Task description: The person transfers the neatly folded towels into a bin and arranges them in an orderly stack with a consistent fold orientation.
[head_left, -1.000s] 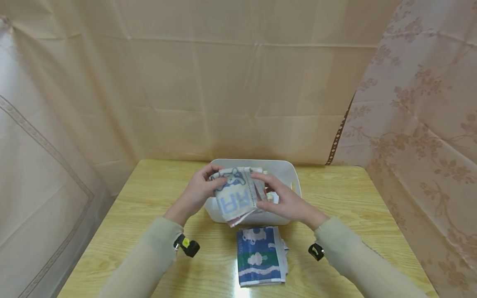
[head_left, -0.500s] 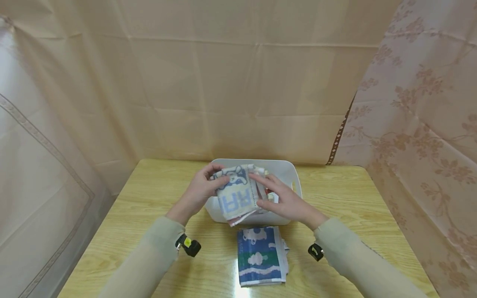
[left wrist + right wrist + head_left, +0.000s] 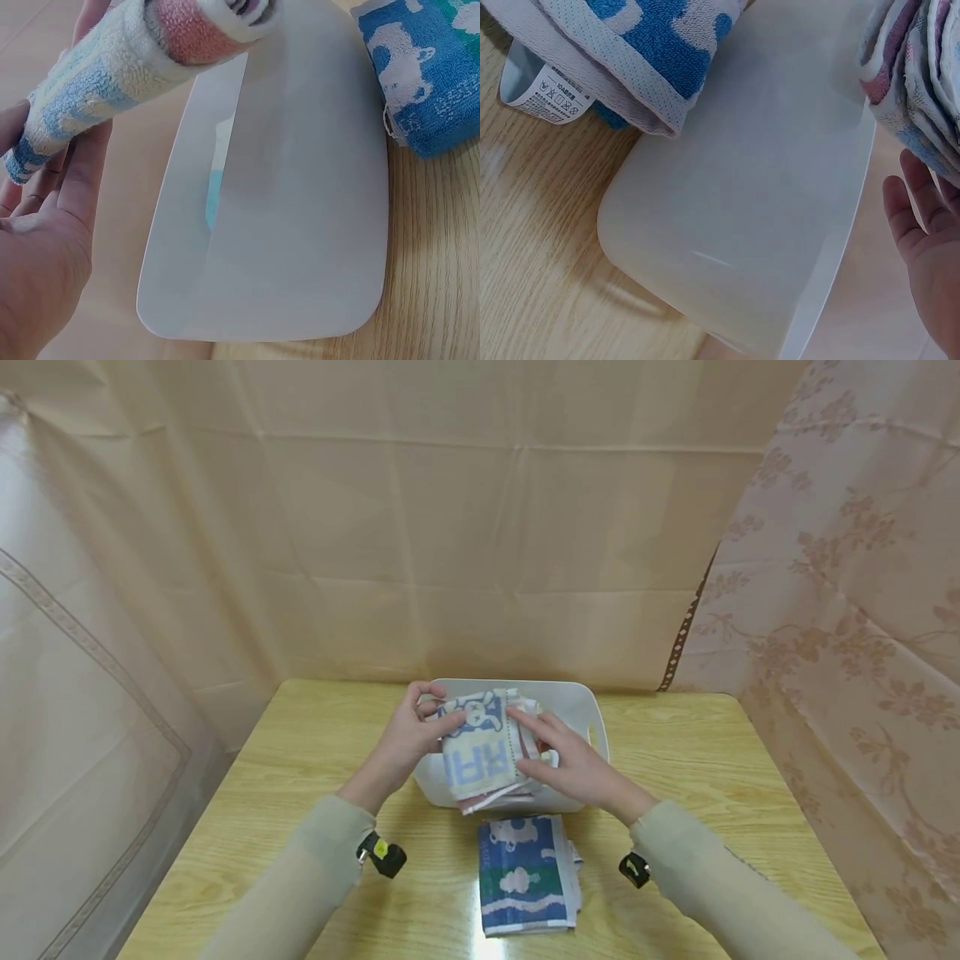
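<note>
Head: over the white bin [image 3: 437, 783], crosswise to its length, the folded towel [image 3: 480, 768] is pinched by the left hand [image 3: 405, 732] and touched by the right hand [image 3: 573, 762]. Left wrist: the towel slants above the bin's rim. Right wrist: the right hand, relaxed, meets layered folds.

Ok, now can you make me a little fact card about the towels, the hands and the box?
Left hand: pinches the pale towel, thumb on top
Right hand: fingers touch the pale towel's other side
Pale towel: folded, held up over the white box
Blue towel: folded, on the wooden table, nearer the person than the box
Label: sticks out from the blue towel
Inside the box: mostly hidden
</note>
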The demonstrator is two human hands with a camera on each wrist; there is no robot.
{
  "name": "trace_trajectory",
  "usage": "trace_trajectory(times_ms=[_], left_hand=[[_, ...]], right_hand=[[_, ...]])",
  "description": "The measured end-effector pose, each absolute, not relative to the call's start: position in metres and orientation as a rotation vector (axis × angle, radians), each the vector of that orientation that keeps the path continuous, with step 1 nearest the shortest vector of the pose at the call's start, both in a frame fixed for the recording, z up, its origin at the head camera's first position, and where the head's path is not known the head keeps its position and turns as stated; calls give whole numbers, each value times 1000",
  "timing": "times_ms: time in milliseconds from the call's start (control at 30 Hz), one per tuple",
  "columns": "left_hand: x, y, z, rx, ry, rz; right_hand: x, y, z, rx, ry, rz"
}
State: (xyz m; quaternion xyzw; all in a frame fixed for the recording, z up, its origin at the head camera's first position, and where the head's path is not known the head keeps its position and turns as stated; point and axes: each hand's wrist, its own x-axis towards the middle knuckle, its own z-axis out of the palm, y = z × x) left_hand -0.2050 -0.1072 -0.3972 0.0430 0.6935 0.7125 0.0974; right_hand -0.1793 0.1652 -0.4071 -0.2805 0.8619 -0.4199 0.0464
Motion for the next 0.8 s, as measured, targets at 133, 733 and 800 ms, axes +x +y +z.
trace_trajectory(times_ms=[133,733,800], left_hand=[[-204,-107,-397,124,2052,2122],[-198,-106,-398,134,2063,2111],[-197,-106,-399,140,2064,2112]], right_hand=[[-180,165,-409,-829,2629,-1288],[-180,165,-411,-816,2658,-1289],[-180,165,-412,-815,2661,-1290]])
